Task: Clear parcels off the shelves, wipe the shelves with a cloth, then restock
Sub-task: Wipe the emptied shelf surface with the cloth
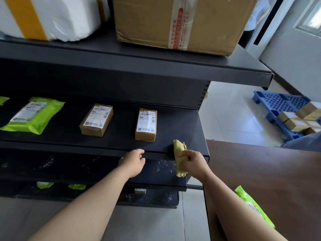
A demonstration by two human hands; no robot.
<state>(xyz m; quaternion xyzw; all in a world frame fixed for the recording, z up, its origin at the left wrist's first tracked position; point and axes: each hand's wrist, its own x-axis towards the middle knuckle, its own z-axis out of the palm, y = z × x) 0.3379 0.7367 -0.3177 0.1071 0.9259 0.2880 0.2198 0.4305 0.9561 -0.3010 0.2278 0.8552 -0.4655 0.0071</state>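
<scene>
My right hand (193,163) grips a yellow-green cloth (179,150) at the front right edge of the middle dark shelf (182,126). One end of the cloth lies on the shelf top, the other hangs below my fist. My left hand (134,161) hovers at the shelf's front lip, fingers curled and holding nothing. On that shelf lie two small brown boxes with white labels (96,119) (146,124) and a green mailer bag (33,115). The shelf below (161,168) shows pale dusty smudges.
The top shelf (173,66) carries a big cardboard box (180,23) and a white foam parcel with yellow tape (48,16). A brown table (260,180) at my right holds a green mailer (251,205). A blue pallet (281,105) with several boxes sits on the floor.
</scene>
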